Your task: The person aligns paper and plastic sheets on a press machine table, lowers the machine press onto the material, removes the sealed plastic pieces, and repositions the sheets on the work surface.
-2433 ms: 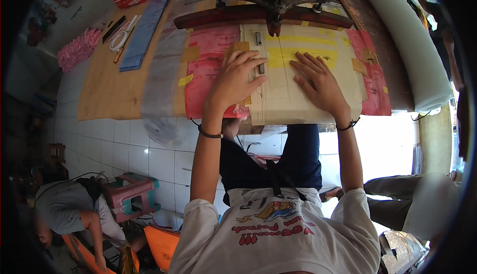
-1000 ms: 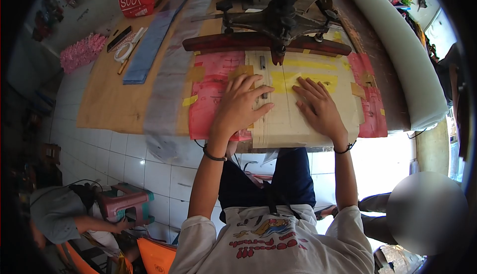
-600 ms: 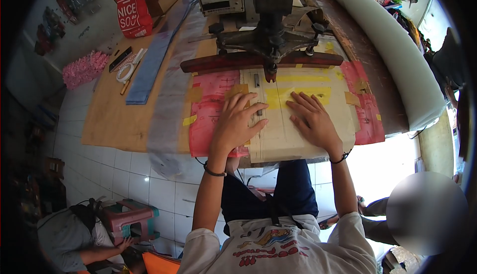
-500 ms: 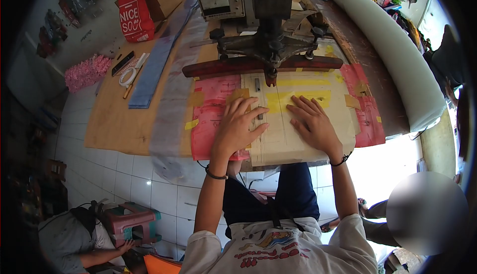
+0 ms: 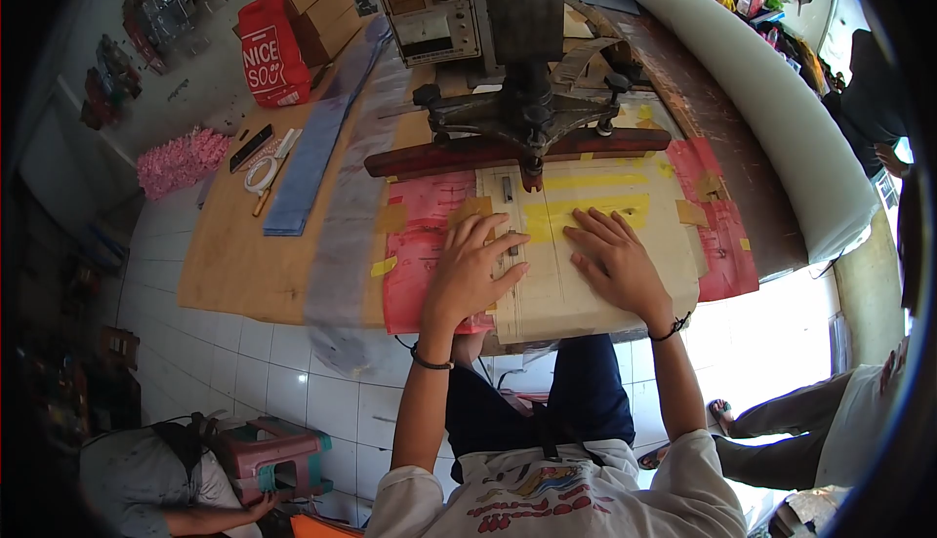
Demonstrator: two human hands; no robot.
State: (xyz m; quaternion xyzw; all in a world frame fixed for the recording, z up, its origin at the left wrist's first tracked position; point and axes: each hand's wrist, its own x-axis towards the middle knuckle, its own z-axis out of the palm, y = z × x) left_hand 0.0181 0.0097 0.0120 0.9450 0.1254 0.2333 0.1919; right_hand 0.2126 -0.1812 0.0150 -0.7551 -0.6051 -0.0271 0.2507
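A cream sheet point(image 5: 586, 294) with pencil lines and yellow tape lies on the table, over red film point(image 5: 420, 216) that shows at both sides. My left hand point(image 5: 473, 270) rests flat with spread fingers on the sheet's left part and the red film, its fingertips by a small metal bar point(image 5: 507, 189). Flat on the right half of the sheet is my right hand point(image 5: 622, 263), fingers outstretched, holding nothing. Just beyond both hands, a dark press head with a long red-brown bar point(image 5: 439, 159) spans the sheet.
A machine box point(image 5: 429, 16) stands behind the press. On the left are blue plastic strips point(image 5: 312, 167), a tape roll point(image 5: 261, 175), a red bag point(image 5: 275, 55) and cartons. A thick white roll point(image 5: 761, 109) lies right. People are at lower left and right.
The view has tilted upward, so the table and press sit lower in the picture and more of the machine shows. Both hands stay flat in about the same places on the sheet.
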